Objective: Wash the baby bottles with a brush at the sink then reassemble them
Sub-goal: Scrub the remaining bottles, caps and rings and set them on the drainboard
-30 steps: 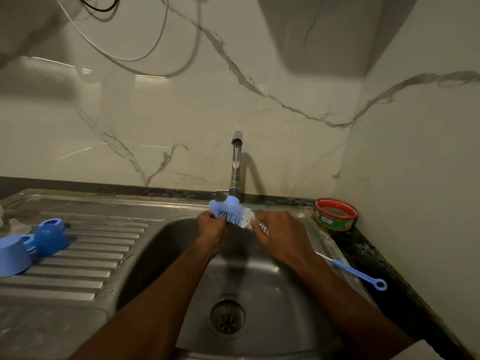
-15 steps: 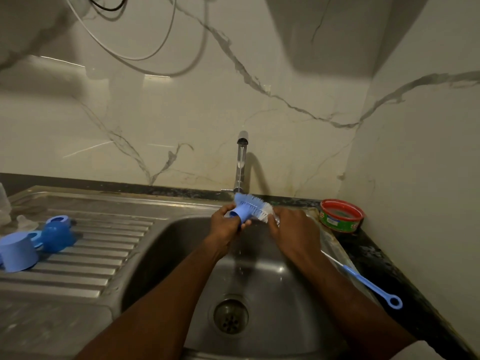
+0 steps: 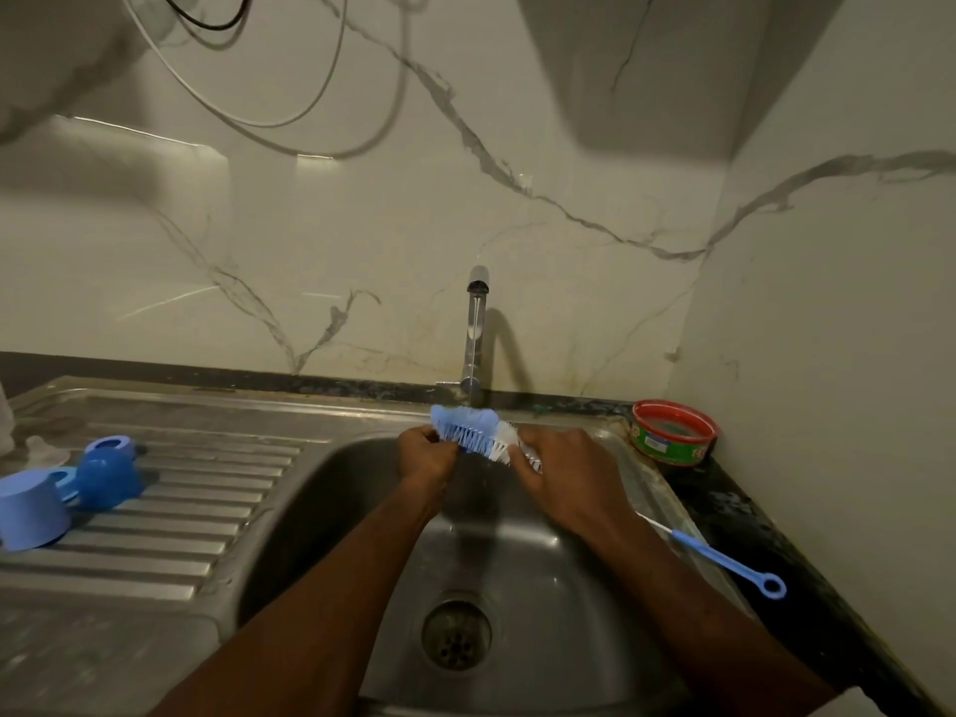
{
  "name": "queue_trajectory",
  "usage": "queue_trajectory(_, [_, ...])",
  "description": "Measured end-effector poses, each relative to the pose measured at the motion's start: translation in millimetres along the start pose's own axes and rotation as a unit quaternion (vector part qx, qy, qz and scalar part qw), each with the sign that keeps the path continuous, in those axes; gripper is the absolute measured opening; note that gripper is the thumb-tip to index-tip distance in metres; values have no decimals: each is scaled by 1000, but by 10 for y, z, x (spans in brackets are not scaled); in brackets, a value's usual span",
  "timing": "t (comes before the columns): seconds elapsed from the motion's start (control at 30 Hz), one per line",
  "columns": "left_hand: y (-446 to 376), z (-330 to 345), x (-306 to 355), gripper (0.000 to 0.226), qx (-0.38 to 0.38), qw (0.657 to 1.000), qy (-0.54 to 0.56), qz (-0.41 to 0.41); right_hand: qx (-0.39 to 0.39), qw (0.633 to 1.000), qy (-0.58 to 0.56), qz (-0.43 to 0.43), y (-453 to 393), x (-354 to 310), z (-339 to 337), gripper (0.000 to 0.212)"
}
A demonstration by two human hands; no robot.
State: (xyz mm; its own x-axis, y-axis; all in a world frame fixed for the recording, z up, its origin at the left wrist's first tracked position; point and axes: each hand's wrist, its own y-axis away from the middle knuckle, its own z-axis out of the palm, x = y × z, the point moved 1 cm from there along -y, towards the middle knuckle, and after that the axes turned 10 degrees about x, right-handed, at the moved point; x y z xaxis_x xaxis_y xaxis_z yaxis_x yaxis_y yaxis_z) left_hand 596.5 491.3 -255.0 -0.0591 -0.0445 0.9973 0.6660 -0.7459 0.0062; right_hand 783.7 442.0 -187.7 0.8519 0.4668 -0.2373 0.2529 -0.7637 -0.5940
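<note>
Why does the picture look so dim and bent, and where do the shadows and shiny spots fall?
Head view: the wide lens bows the wall and cables near the edges; light is dim and yellowish; the tap casts a dark shadow rightward on the marble; bright glare streaks sit upper left; the hands and brush are slightly soft, the corners blurrier.

The bottle brush (image 3: 473, 432) has blue and white bristles and lies nearly level over the back of the sink (image 3: 569, 587), just under the tap, at twelve o'clock from the drain. Bottle parts rest on the drainboard at nine o'clock: a pale blue cap (image 3: 31, 509), a darker blue dome (image 3: 108, 478), a blue ring (image 3: 111, 444).
</note>
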Motion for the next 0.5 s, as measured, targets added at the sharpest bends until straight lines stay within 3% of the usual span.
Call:
queue_trajectory(0.13, [45,7,55,3,-47,999,19,-10,54,997,42,42,-32,-7,-38,35])
queue_trajectory(0.33, [213,149,127,29,-205,958,187,-68,71,996,35,45,-16,-116,-55,36])
queue_trajectory(0.4, [184,126,151,37,-209,961,174,-58,101,991,53,66,-44,-49,-56,35])
queue_trajectory(0.5, [119,87,116,36,-158,983,94,6,86,990,84,71,-33,13,-31,34])
